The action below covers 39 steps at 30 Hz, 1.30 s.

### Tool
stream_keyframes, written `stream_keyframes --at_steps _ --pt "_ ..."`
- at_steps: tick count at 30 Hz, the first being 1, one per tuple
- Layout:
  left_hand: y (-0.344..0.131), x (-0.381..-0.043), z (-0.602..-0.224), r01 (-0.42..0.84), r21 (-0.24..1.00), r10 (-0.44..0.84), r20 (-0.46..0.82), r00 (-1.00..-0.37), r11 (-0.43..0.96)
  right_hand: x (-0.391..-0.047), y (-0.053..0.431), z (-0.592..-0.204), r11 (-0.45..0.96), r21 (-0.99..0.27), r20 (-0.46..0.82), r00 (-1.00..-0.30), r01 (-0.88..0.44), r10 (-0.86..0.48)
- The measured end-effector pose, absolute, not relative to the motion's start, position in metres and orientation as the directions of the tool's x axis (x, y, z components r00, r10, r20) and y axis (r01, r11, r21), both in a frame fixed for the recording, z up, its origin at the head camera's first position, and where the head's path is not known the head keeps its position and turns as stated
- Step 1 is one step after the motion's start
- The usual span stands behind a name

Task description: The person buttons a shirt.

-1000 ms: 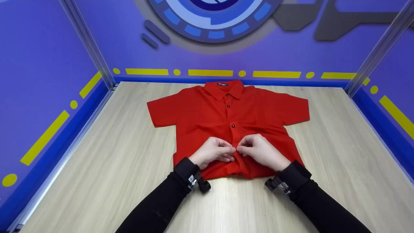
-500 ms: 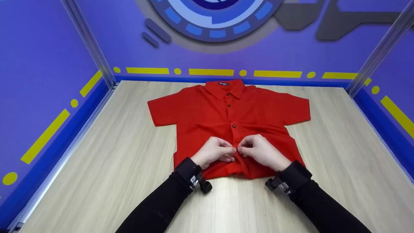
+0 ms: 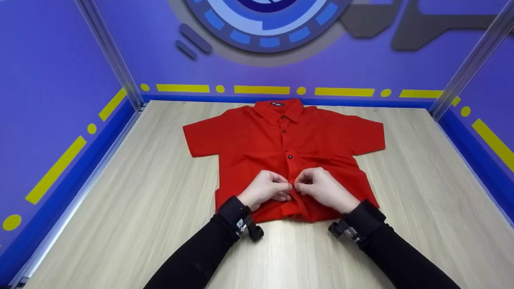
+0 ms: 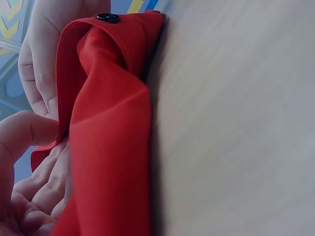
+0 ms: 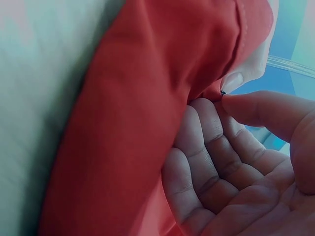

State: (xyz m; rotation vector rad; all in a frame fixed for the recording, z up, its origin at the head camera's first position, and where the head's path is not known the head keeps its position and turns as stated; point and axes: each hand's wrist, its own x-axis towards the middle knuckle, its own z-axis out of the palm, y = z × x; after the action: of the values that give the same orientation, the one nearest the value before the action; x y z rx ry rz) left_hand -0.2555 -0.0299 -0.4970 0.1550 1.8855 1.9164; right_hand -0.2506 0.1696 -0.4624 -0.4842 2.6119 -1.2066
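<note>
A red short-sleeved shirt (image 3: 249,136) lies front up, its collar at the far side. My left hand (image 3: 267,186) pinches the front placket between thumb and fingers, below a dark button (image 3: 290,157). Facing it, my right hand (image 3: 323,188) pinches the same strip, fingertips almost meeting the left ones. In the right wrist view, a small dark button edge (image 5: 223,92) peeks out at the right thumb's tip. Another black button (image 4: 108,18) shows near the hem in the left wrist view. The placket is lifted and folded there, and the fingertips partly hide the pinched cloth.
The shirt lies on a light wood-grain table (image 3: 160,200). Blue-purple panels (image 3: 281,72) with yellow marks enclose it at the back and both sides, joined by metal posts (image 3: 112,48). Each wrist wears a black strap with a small camera (image 3: 255,232).
</note>
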Motion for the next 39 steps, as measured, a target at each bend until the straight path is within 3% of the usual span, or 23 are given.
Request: stream_keyframes --at_steps 39 --pt "-0.0298 -0.2537 -0.4957 -0.198 0.976 0.384 -0.219 -0.897 0.096 -0.2489 0.169 -0.4626 0.601 -0.768 -0.072 -0.904 -0.219 -0.421"
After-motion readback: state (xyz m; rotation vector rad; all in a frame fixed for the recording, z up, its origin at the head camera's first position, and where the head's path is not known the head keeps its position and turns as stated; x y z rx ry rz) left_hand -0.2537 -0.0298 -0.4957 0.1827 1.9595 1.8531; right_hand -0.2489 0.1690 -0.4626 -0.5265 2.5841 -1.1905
